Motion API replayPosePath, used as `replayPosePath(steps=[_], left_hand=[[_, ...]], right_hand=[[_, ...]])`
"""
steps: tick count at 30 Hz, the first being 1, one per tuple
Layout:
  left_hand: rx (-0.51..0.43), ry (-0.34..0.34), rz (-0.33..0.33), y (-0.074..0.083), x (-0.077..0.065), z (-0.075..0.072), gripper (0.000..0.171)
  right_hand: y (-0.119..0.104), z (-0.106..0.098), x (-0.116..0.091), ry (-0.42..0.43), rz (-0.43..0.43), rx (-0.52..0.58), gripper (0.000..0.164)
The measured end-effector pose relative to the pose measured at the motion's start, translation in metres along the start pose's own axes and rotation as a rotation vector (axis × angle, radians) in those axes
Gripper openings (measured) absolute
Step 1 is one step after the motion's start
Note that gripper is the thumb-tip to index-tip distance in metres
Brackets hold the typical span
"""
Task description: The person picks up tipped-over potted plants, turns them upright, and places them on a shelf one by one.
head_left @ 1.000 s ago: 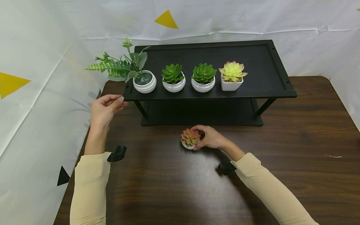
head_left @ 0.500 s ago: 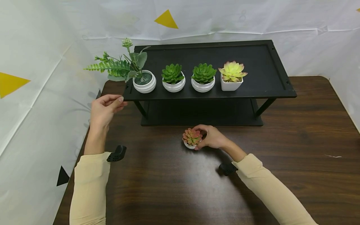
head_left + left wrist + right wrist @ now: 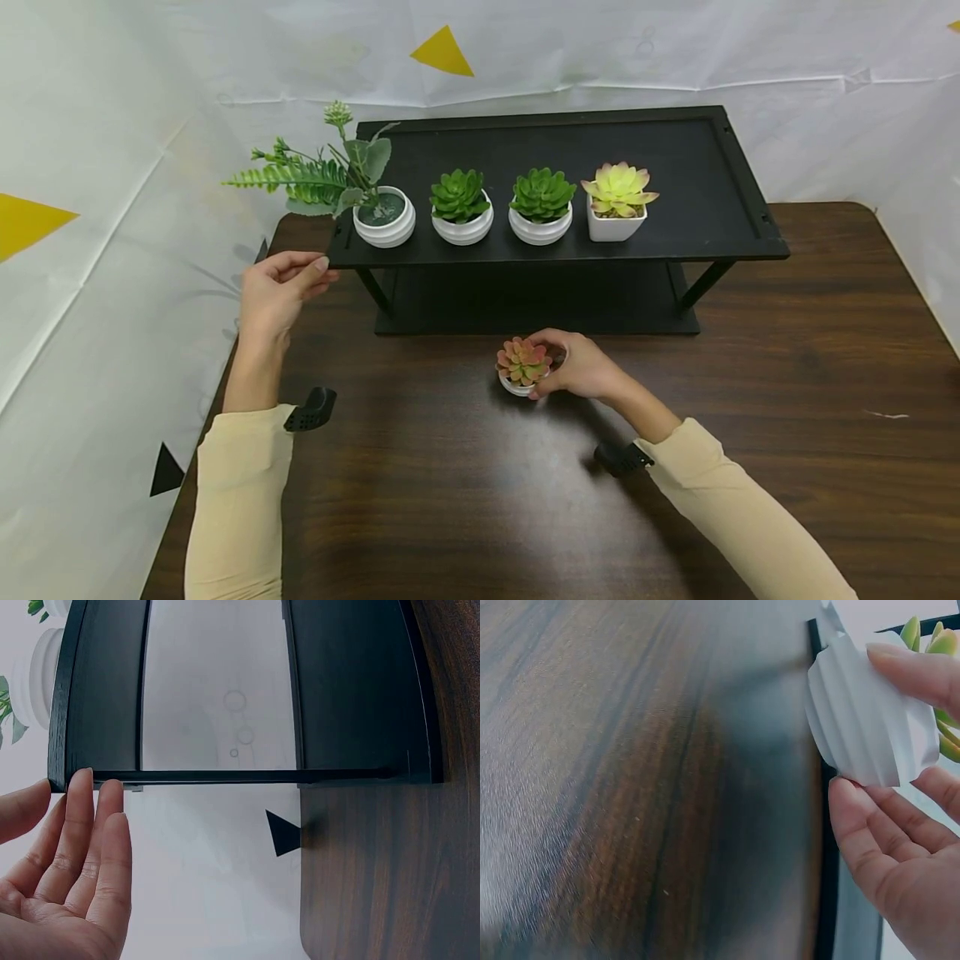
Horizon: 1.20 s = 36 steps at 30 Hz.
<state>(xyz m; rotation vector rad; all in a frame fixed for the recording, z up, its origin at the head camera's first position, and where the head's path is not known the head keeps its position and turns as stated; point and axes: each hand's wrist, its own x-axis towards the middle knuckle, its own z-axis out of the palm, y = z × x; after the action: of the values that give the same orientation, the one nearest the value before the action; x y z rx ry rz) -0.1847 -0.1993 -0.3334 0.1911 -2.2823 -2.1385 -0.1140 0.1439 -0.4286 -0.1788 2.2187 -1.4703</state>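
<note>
My right hand point(image 3: 583, 365) grips a small artificial succulent point(image 3: 523, 360) with reddish-orange leaves in a white pot. In the right wrist view the thumb lies on one side of the ribbed white pot point(image 3: 866, 712) and the fingers on the other, close over the wood. At the front left corner of a black two-tier shelf point(image 3: 690, 183), my left hand point(image 3: 273, 292) pinches the edge. The left wrist view has the thumb on one face of the upper board point(image 3: 109, 690) and the fingertips at the other.
Along the top tier's front stand a leafy fern-like plant point(image 3: 384, 221), two green succulents point(image 3: 462, 225) point(image 3: 542, 227) and a yellow-green succulent in a square pot point(image 3: 617, 227). The shelf stands on a brown wooden table point(image 3: 420, 467), with white sheeting point(image 3: 90, 117) behind and at left.
My right hand has shifted a little to the right and slightly away from me, carrying the potted succulent. My left hand has stayed at the shelf corner.
</note>
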Motion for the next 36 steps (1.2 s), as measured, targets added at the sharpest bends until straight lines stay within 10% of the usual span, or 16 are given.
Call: replayPosePath(steps=[36], left_hand=[[-0.005, 0.000, -0.011, 0.000, 0.000, 0.001, 0.014]], right_hand=[[-0.035, -0.080, -0.064, 0.013, 0.001, -0.027, 0.068]])
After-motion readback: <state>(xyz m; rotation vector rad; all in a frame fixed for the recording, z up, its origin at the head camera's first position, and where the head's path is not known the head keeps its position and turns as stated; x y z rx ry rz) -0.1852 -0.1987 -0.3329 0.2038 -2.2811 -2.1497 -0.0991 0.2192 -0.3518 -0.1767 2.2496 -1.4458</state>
